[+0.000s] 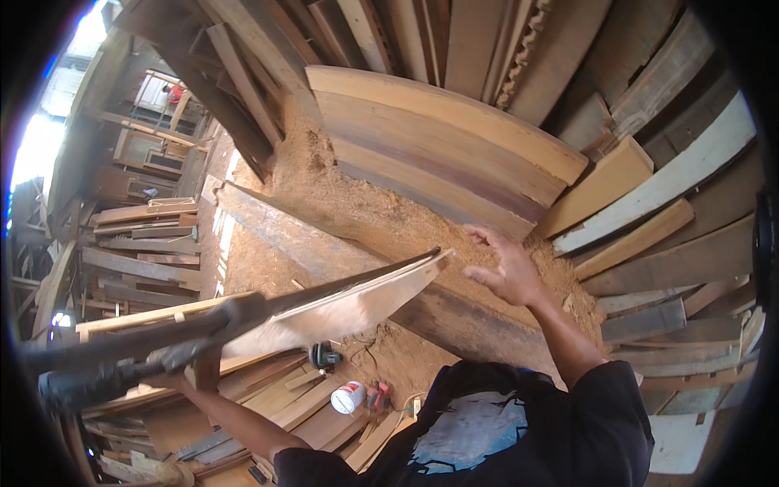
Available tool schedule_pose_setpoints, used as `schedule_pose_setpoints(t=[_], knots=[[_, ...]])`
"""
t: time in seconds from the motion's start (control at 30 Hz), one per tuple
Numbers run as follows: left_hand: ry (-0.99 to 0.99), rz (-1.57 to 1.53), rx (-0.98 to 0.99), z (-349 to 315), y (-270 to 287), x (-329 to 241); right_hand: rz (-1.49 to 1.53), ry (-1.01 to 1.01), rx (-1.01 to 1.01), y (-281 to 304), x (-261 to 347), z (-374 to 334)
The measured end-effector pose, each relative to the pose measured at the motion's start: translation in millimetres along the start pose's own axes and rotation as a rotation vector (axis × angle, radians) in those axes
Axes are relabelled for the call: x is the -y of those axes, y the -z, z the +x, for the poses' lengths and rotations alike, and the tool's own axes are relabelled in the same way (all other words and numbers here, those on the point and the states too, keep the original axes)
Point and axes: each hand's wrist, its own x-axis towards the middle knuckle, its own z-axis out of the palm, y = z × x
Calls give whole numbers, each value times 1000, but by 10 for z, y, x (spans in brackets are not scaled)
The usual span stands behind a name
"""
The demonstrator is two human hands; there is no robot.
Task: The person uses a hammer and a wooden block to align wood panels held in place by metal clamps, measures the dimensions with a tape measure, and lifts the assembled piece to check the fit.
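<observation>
A long dark metal bar clamp (235,316), blurred toward its near end, stretches from the left edge to the middle. Beside and under it lies a pale wooden board (341,312), its tip pointing right. My left hand (174,379) is closed at the clamp's near end; the clamp hides most of its fingers, and whether it also grips the board cannot be seen. My right hand (510,272) is open, fingers spread, just beyond the board's tip and apart from it. Nothing is in that hand.
A wide panel of joined planks (438,138) lies ahead on sawdust. A long weathered beam (479,321) crosses beneath the board. Many planks lean at the right (649,252). A white tub (348,398), a green power tool (324,355) and a red power tool (378,398) sit below.
</observation>
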Motion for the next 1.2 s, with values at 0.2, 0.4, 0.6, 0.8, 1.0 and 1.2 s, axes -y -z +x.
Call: schedule_pose_setpoints(t=[0.2,0.4,0.6,0.8,1.0,1.2], knots=[[-33,142,-35,131,-324,-372,87,442,-105,-204,934,411],[125,-134,-27,165,-474,-393,364,100,50,-594,1139,475],[307,-343,-49,324,-379,-912,343,310,-123,-587,1200,595],[198,-336,-27,407,-345,-961,421,299,-158,-710,1144,761],[65,-919,-14,332,-493,-571,396,159,-167,-790,900,871],[497,-772,-14,-215,-817,376,285,308,-209,-687,848,905]])
